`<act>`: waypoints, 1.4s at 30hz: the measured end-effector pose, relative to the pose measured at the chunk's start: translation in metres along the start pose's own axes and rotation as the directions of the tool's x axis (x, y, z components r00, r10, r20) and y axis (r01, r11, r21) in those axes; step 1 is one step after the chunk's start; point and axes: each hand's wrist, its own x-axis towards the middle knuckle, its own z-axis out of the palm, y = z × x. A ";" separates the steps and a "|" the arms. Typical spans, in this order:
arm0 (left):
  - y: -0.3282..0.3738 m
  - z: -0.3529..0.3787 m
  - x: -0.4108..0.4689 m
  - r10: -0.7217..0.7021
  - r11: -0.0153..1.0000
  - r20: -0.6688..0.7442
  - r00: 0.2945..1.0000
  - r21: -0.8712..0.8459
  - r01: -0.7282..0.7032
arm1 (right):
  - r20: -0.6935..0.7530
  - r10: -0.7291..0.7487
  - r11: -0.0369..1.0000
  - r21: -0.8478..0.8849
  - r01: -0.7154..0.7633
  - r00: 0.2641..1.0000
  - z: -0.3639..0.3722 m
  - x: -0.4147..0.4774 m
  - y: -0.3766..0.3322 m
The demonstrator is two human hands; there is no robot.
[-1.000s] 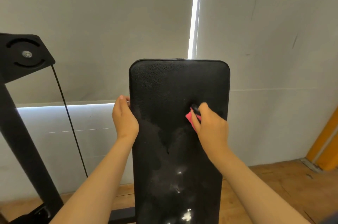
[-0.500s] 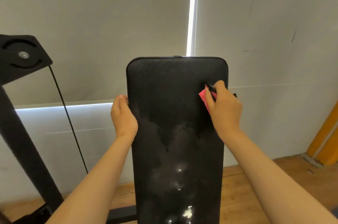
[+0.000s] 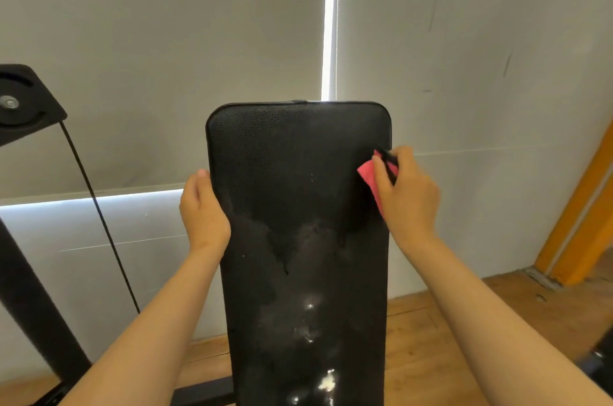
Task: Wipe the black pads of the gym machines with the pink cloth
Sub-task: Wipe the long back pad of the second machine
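head view: right hand around pink cloth, left hand around black pad edge

Grey roller blinds leak bright daylight above a wooden floor.

Black pad: face open between left hand and right hand holding pink cloth at its edges; cable, frame beyond left.

You are in a gym room: a padded machine's upright black pad faces you, a black steel frame with pulley and cable stands left, above a wooden floor, grey blinds beyond.
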 end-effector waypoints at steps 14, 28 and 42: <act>0.000 -0.002 -0.001 0.099 0.991 0.046 0.994 0.083 -0.102 | 0.324 0.150 0.983 -0.148 -0.107 0.934 0.013 -0.076 0.030; 0.000 -0.002 0.001 0.070 0.994 0.043 0.997 0.080 -0.073 | 0.129 0.073 0.995 -0.077 -0.063 0.989 0.013 -0.026 0.037; 0.001 -0.001 -0.001 0.055 0.996 0.035 0.998 0.074 -0.057 | 0.367 0.247 0.968 -0.136 -0.211 0.897 -0.007 -0.090 0.042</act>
